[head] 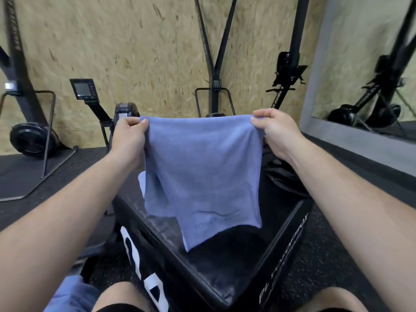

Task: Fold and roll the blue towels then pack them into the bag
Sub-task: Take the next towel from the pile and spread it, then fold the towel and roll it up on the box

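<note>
Both hands hold a blue towel (202, 172) up by its top corners: the left hand (129, 134) pinches the left corner between thumb and fingers, and the right hand (273, 129) grips the right corner. The towel hangs in layers, its lower edge over a black box (290, 221) with white lettering. Behind the towel's right edge lies a dark bag (286, 179), partly hidden. Another blue towel (69, 293) lies crumpled beside the left knee. Black exercise machines (33, 136) stand against a chipboard wall (135, 52), with a mirror (371, 64) at the right

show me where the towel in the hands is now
Head view, centre: the blue towel hangs between the left hand and right hand, each pinching a top corner, over the black box.
</note>
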